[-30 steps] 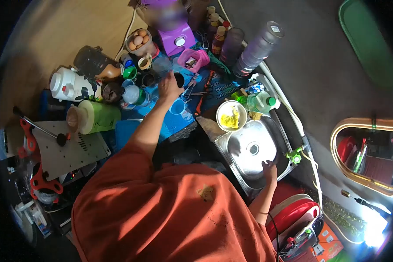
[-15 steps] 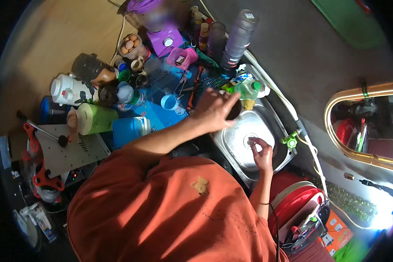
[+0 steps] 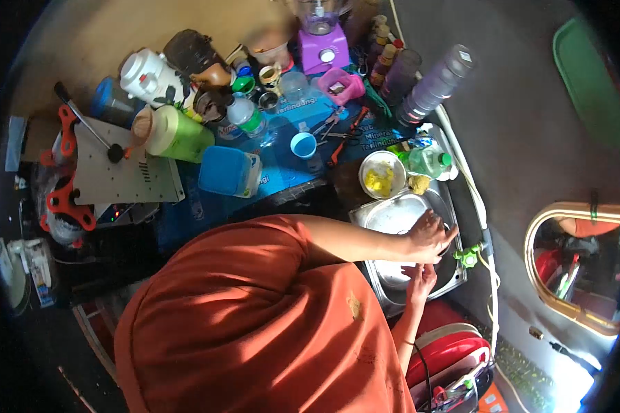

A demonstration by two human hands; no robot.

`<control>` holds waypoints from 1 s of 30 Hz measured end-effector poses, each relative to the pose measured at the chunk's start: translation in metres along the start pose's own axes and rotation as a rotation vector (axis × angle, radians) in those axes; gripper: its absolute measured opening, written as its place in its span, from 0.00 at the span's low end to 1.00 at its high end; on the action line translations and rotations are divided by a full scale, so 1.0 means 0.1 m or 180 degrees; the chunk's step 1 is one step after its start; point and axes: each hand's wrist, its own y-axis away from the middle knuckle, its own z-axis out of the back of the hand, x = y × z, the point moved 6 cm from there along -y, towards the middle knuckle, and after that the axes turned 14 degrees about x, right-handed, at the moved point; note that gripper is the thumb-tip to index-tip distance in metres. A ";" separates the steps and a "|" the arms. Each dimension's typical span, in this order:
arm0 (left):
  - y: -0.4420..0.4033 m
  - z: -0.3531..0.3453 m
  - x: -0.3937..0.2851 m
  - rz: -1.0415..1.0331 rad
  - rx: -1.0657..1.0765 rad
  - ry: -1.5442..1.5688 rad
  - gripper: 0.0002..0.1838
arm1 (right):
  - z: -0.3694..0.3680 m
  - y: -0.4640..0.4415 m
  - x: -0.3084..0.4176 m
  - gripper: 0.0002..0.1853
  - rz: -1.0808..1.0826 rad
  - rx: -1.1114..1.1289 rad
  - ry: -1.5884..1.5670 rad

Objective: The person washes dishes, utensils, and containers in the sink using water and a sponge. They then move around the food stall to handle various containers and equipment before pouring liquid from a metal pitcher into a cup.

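Observation:
Over the sink (image 3: 390, 281), my left hand (image 3: 430, 238) reaches across from the left, its fingers wrapped round a dark cup (image 3: 450, 241) that it mostly hides. My right hand (image 3: 420, 282) is just below it, fingers raised and slightly apart, close to or touching the underside of my left hand; I see no object in it. Behind the sink stands a white bowl (image 3: 365, 165) with yellow stuff in it. Beside the bowl are a yellowish sponge (image 3: 418, 184) and a green bottle (image 3: 428, 162). A green tap handle (image 3: 468, 256) is right of my hands.
A light blue cup (image 3: 303, 145), a blue-lidded box (image 3: 222, 171), a green jug (image 3: 182, 135) and a pink basket (image 3: 349, 86) stand on the blue-covered table. Farther back is a purple blender (image 3: 322, 49). Stacked cups (image 3: 437, 84) lean near the wall pipe (image 3: 470, 180).
My left hand has carried the dark cup from the table, past the bowl, to the right over the sink. My right hand has stayed at the sink, and the two hands are now together.

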 end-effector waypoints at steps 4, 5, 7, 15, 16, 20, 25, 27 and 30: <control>0.08 0.00 -0.01 -0.0173 -0.0025 0.0135 0.46 | 0.00 0.00 -0.12 0.21 0.0296 -0.0022 -0.0341; 0.11 -0.04 0.00 -0.0322 -0.0135 0.0168 0.45 | -0.01 0.01 -0.10 0.21 0.0455 -0.0047 -0.0605; 0.14 -0.07 0.05 -0.0424 0.0032 0.0409 0.43 | 0.03 0.01 -0.20 0.19 0.0345 -0.0067 -0.0546; 0.42 -0.30 0.28 0.0573 -0.0237 0.1723 0.29 | 0.11 -0.12 -0.45 0.17 0.0217 -0.0341 -0.0474; 0.38 -0.43 0.30 0.0650 0.0269 0.2095 0.24 | 0.09 -0.13 -0.47 0.17 0.0233 -0.0349 -0.0477; 0.33 -0.72 0.31 0.0722 0.0272 0.3065 0.16 | -0.01 -0.19 -0.18 0.15 0.0447 -0.0752 0.0491; 0.24 -0.76 0.38 0.0606 0.0064 0.3090 0.14 | -0.06 -0.24 -0.04 0.09 0.0330 -0.1222 0.1706; 0.30 -0.62 0.42 0.0795 0.0317 0.3214 0.14 | -0.08 -0.26 -0.10 0.09 0.0243 -0.1262 0.1655; 0.19 -0.72 0.47 0.0537 0.0236 0.3150 0.14 | -0.06 -0.38 -0.59 0.14 0.0111 -0.1375 -0.0455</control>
